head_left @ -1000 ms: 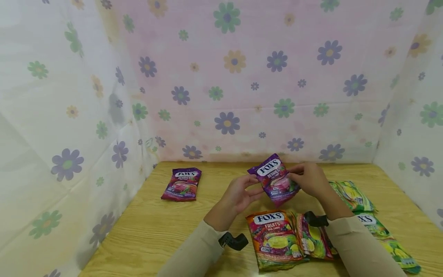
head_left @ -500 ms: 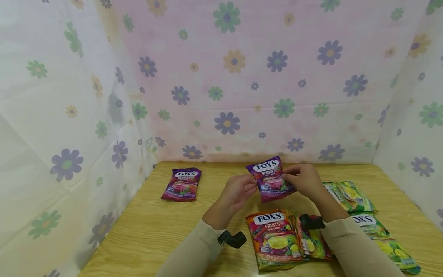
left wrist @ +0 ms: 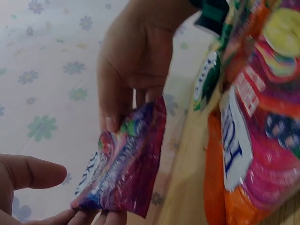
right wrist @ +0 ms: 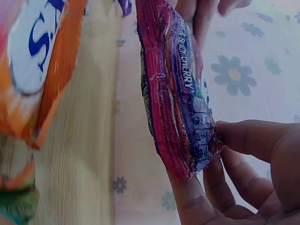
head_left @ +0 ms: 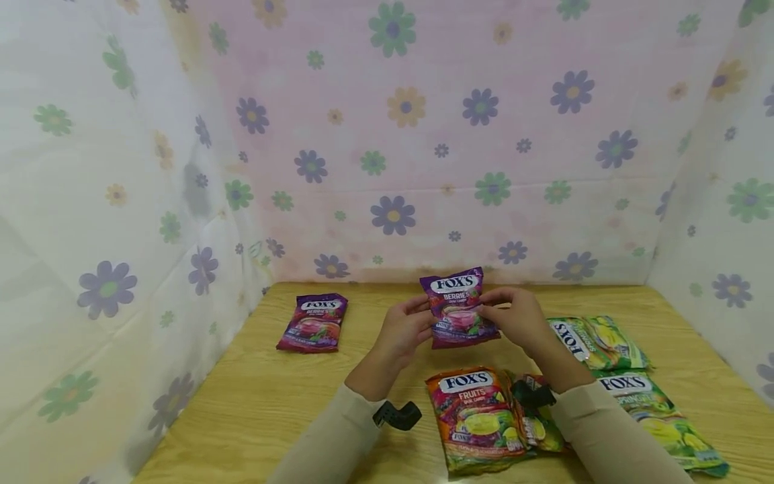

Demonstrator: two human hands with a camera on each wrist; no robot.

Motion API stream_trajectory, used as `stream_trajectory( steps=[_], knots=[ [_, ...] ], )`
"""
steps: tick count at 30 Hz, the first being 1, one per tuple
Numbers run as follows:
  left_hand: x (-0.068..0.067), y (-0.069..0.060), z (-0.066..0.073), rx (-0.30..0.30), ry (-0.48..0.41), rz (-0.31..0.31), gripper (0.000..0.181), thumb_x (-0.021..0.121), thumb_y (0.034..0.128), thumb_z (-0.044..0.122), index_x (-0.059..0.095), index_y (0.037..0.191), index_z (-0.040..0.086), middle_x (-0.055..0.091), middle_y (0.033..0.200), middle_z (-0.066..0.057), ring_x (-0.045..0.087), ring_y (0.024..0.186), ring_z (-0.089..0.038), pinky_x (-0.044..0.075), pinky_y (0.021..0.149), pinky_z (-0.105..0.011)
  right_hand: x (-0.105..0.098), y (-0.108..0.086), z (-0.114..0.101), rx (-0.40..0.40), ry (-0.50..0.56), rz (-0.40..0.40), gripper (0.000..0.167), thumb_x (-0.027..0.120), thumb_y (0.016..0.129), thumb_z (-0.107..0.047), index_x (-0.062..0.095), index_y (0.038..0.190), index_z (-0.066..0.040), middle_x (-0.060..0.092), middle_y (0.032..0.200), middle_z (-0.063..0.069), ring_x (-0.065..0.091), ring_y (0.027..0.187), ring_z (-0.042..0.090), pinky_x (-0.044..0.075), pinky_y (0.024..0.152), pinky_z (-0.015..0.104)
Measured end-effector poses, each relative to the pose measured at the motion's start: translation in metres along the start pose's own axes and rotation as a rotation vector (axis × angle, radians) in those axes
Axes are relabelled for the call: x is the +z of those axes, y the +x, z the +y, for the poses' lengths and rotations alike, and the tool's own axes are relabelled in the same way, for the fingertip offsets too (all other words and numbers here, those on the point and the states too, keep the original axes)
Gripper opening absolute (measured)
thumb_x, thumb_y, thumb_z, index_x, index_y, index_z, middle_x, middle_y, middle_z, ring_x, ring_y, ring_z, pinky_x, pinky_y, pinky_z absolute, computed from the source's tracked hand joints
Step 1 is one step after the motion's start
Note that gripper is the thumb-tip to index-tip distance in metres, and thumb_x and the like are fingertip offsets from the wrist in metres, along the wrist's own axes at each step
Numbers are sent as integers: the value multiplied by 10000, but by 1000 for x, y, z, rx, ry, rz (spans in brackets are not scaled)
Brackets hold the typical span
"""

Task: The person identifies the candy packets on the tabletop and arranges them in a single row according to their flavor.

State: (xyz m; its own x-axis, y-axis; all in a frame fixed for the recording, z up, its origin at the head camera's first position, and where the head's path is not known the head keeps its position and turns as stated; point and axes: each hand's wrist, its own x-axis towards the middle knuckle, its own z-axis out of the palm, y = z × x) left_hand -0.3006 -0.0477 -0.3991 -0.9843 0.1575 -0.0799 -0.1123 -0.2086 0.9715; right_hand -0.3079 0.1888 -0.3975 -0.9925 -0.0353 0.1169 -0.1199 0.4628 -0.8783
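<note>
A purple Fox's Berries candy bag (head_left: 456, 312) is held up above the table, its front towards the head camera. My right hand (head_left: 517, 319) pinches its right side; the right wrist view shows the thumb (right wrist: 248, 137) on one face and fingers behind. At the left side of the bag, my left hand (head_left: 402, 333) touches it with its fingers. In the left wrist view those fingers lie against the bag's back and the left thumb (left wrist: 40, 171) stands apart from it. Another purple Berries bag (head_left: 313, 324) lies flat at the table's left.
Orange Fox's Fruits bags (head_left: 478, 417) lie on the wooden table (head_left: 254, 403) at the front, partly under the right forearm. Green-yellow Fox's bags (head_left: 659, 413) lie at the right. Flowered cloth (head_left: 423, 154) encloses the back and sides.
The held bag has moved left and turned more upright, facing forward. Both hands have shifted slightly left with it. The left thumb has come up and away from the palm. The lying bags have stayed put.
</note>
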Motion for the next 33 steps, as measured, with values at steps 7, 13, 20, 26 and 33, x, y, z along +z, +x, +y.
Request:
stream_trajectory(
  steps=[7, 13, 20, 26, 33],
  knots=[
    [-18, 4, 1, 15, 66, 24, 521, 684, 967, 47, 559, 1472, 72, 606, 1444, -144, 678, 1223, -302, 556, 1029, -422, 13, 4, -9, 22, 60, 11, 400, 753, 959, -229, 655, 1319, -85, 577, 1400, 172, 656, 1174, 381, 618, 908, 439],
    [-30, 4, 4, 32, 97, 28, 513, 685, 964, 39, 571, 1462, 77, 595, 1458, -149, 672, 1226, -302, 563, 1020, -408, 22, 6, -15, 22, 89, 10, 492, 754, 956, -208, 592, 1404, -86, 559, 1421, 176, 637, 1211, 395, 595, 960, 470],
    [-44, 5, 6, 52, 148, 40, 517, 681, 952, 30, 574, 1456, 74, 598, 1448, -155, 656, 1246, -314, 556, 1034, -412, 35, 9, -19, 35, 147, 7, 550, 774, 940, -181, 563, 1440, -90, 575, 1421, 172, 665, 1185, 378, 618, 908, 437],
    [-56, 2, 10, 66, 166, 58, 490, 669, 954, 14, 600, 1435, 72, 611, 1423, -175, 650, 1242, -307, 560, 1028, -379, 49, 12, -25, 57, 201, -6, 591, 781, 929, -146, 536, 1463, -78, 582, 1436, 176, 637, 1248, 379, 613, 920, 435],
    [-71, 3, 11, 71, 200, 101, 463, 683, 948, 25, 634, 1406, 65, 611, 1441, -182, 643, 1264, -317, 563, 1021, -382, 65, 13, -33, 70, 232, -13, 583, 775, 934, -138, 541, 1465, -85, 590, 1437, 151, 635, 1255, 359, 613, 921, 419]
  ],
)
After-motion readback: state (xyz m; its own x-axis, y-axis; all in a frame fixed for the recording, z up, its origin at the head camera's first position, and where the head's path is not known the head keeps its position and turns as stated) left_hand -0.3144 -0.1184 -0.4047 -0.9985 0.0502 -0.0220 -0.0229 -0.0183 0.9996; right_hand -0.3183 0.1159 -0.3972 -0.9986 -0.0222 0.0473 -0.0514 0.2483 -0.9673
